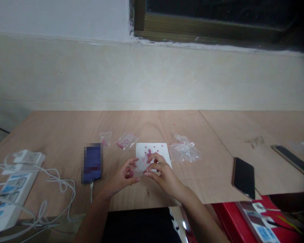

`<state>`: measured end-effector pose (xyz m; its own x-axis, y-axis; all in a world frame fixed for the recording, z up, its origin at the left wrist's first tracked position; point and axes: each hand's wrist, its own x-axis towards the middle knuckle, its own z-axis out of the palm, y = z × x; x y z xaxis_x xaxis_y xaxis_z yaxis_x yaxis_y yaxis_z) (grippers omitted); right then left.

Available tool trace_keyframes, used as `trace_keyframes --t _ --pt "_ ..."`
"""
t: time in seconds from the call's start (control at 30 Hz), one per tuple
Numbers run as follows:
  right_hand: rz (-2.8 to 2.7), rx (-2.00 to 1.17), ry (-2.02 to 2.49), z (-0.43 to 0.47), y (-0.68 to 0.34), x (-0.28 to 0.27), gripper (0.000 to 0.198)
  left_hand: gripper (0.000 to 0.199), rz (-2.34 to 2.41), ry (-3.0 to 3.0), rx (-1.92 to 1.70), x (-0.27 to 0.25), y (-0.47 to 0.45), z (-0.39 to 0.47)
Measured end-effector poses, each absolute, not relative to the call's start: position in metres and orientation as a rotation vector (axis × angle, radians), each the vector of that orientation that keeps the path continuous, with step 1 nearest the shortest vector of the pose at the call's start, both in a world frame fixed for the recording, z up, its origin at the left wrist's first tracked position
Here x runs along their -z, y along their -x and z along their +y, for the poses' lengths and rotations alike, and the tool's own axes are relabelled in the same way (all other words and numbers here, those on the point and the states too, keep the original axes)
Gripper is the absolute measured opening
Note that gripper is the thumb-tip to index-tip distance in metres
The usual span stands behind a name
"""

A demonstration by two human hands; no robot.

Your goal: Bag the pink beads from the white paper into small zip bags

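Note:
Between my hands is a small clear zip bag (140,167) with a red strip along its opening and a few pink beads near its left end. My left hand (124,176) holds the left end, thumb below and fingers curled above. At the red-edged opening, the fingertips of my right hand (164,172) pinch the bag. Under and behind it lies a white sheet (141,148), partly hidden by my hands. Loose pink beads (149,153) are scattered on the sheet, most in a cluster just beyond my right fingers.
Two small bags with pink beads (105,139) (126,140) lie behind my left hand. Clear plastic bags (184,148) are heaped right of the sheet. A phone (92,163) with a cable and a power strip (16,189) sit left; two dark phones (244,177) (294,160) lie right.

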<state>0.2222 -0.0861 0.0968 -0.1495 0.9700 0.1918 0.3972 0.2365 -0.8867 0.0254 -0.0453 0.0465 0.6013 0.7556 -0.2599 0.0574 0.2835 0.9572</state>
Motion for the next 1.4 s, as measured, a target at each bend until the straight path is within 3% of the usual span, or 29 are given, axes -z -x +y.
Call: trace_keyframes --t 0.7,1.4 --pt "-1.13 -0.987 1.537 -0.059 -0.226 -0.014 0.023 0.048 1.073 -1.52 -0.622 -0.018 -0.03 -0.007" --pt "-1.052 -0.909 1.639 -0.05 -0.234 0.021 0.015 0.053 1.12 -1.599 -0.623 -0.008 -0.045 0.012"
